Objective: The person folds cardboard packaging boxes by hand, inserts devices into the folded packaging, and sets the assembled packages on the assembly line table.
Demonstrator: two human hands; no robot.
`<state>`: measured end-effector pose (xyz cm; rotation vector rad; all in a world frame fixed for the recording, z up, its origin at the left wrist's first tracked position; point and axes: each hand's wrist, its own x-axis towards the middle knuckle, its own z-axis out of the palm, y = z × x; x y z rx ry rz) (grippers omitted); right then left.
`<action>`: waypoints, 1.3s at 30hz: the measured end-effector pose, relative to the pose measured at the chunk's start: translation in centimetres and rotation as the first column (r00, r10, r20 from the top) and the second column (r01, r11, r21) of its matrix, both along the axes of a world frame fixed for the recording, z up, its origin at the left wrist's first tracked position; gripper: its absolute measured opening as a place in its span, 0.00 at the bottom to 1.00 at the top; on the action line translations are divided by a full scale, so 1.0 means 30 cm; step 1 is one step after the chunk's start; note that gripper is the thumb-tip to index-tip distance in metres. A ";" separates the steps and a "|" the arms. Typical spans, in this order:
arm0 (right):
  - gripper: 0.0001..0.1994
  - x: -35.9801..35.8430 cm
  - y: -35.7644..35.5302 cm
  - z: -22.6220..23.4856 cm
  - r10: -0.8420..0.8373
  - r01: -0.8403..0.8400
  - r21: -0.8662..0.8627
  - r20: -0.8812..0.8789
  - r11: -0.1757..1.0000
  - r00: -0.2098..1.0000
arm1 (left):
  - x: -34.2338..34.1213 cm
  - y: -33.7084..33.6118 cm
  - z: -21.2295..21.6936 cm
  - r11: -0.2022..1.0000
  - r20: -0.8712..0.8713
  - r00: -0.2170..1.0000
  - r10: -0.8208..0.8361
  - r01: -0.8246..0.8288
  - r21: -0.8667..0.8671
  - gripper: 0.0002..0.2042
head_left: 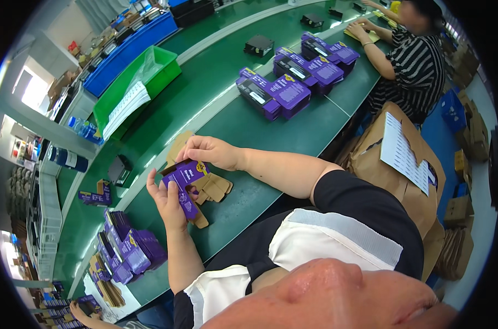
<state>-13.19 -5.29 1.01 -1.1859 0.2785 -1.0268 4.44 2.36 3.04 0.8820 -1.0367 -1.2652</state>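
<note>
Centrally, a purple carton blank [184, 183], partly folded with its brown inner face showing, is held above the green counter [243, 126]. The left hand [169, 200] grips the lower part of the blank, fingers curled around its left edge and the thumb pressed on the printed face. The right hand [208, 151] pinches the upper edge from above, fingers closed on the flap. Just beside and under the blank, a few brown cardboard inserts [213, 186] lie flat on the counter.

To the lower left, a stack of flat purple blanks [131, 247] leans on the counter, with a small purple piece [95, 196] and a dark grey device [119, 169] further up along the pale strip that divides the counter. Further away, near the top of the view, three groups of assembled purple boxes [298, 77] stand in a row, open, with dark items inside; black devices [259, 45] rest beyond them. A green bin [164, 68] holding white printed sheets sits on the far lane, and a blue bin [131, 46] stands behind it.

At the upper right, a second person in a striped shirt [416, 60] works at the same counter. A brown paper sack [405, 181] bearing a white sheet stands between the two workers.
</note>
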 end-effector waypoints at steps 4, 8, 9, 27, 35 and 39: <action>0.07 -0.034 -0.018 0.024 0.077 -0.059 0.275 -0.055 0.960 0.996 | 0.009 0.008 0.008 0.997 0.060 0.996 -0.072 0.071 0.008 0.32; 0.10 -0.048 -0.035 0.022 0.068 -0.057 0.329 -0.021 0.943 0.997 | 0.008 0.016 0.009 0.979 0.059 0.979 -0.193 0.196 -0.049 0.33; 0.11 -0.046 -0.039 0.021 0.050 -0.026 0.335 -0.063 0.942 0.997 | 0.007 0.019 0.009 0.975 0.054 0.977 -0.205 0.209 -0.075 0.32; 0.09 -0.046 -0.047 0.005 -0.005 0.042 0.165 -0.218 0.985 0.976 | 0.004 0.026 0.000 0.968 0.190 0.953 -0.238 0.248 -0.032 0.31; 0.09 -0.032 -0.041 -0.008 -0.060 0.056 -0.024 -0.253 0.998 0.966 | 0.004 0.023 -0.009 0.967 0.217 0.944 -0.248 0.256 -0.009 0.33; 0.11 -0.034 -0.024 0.016 -0.173 0.131 -0.142 -0.342 0.981 0.924 | -0.022 0.028 -0.009 0.982 0.239 0.959 -0.155 0.175 -0.066 0.27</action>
